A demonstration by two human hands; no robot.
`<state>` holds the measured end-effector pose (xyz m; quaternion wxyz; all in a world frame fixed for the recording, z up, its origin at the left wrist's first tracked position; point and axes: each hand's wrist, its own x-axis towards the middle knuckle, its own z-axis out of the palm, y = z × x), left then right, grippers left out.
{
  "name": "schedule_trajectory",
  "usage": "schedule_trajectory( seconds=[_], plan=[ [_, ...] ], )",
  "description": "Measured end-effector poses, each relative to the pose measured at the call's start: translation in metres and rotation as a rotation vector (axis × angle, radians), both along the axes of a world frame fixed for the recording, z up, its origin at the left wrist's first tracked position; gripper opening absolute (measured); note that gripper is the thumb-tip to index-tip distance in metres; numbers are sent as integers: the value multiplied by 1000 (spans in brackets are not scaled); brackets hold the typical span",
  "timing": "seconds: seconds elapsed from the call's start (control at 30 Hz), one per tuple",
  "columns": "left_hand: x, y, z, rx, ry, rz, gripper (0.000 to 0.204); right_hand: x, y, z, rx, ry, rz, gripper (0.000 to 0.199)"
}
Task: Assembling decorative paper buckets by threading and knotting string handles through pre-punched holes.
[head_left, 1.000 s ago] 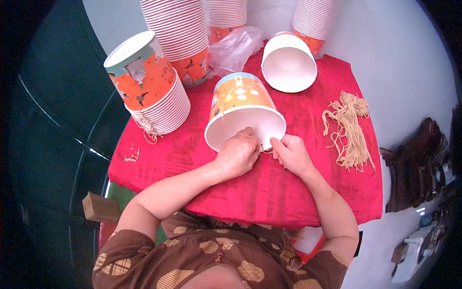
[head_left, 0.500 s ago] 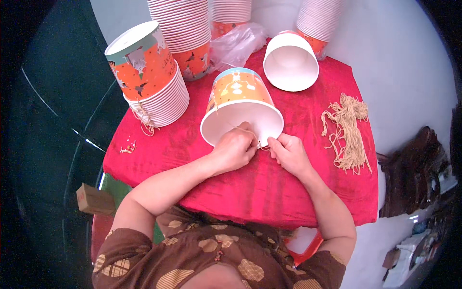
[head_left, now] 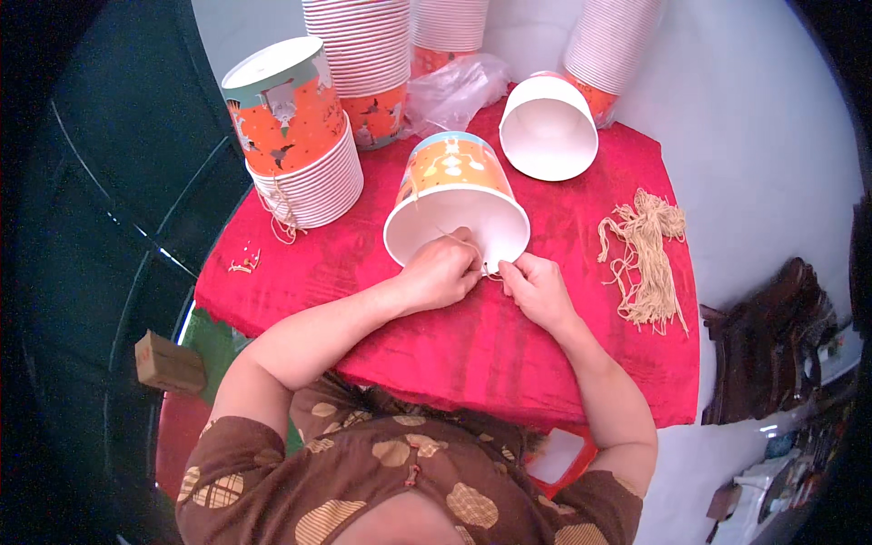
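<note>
A paper bucket (head_left: 456, 173) with an orange printed side and white inside lies tipped on the table, its open mouth toward me. My left hand (head_left: 441, 271) is at the near rim, partly inside the mouth, fingers closed on a thin tan string (head_left: 476, 249). The string loops above these fingers and runs by a small dark hole in the rim. Just right of that hole, my right hand (head_left: 538, 285) pinches the string close to the rim. Its exact grip is partly hidden by the fingers. Another length of string hangs at the bucket's left side.
A bundle of tan strings (head_left: 647, 259) lies on the red cloth (head_left: 436, 354) at right. Nested buckets (head_left: 304, 182) with strings stand left; taller stacks (head_left: 359, 54) rise behind. A loose bucket (head_left: 549, 132) lies beyond, beside a clear plastic bag (head_left: 459, 91). Scraps (head_left: 245, 262) lie left.
The whole view has shifted slightly. Both hands stay at the bucket's near rim with the string, and their grip looks much the same.
</note>
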<state>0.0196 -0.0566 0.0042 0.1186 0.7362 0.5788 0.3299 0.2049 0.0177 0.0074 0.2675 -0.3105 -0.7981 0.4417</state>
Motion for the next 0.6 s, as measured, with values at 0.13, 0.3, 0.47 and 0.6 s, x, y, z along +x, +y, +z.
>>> schedule_trajectory(
  seconds=[0.13,0.3,0.47,0.6],
  plan=[
    [3,-1,2,-4,17,14,9,2,0,-3,30,-12,-20,26],
    [0,0,1,-10,-9,-15,8,2,2,-3,46,-23,-7,27],
    [-5,3,1,-52,-120,-46,8,3,4,-5,45,-27,-7,26],
    [-5,4,0,-59,-133,8,8,1,2,-2,41,-25,-5,26]
  ],
)
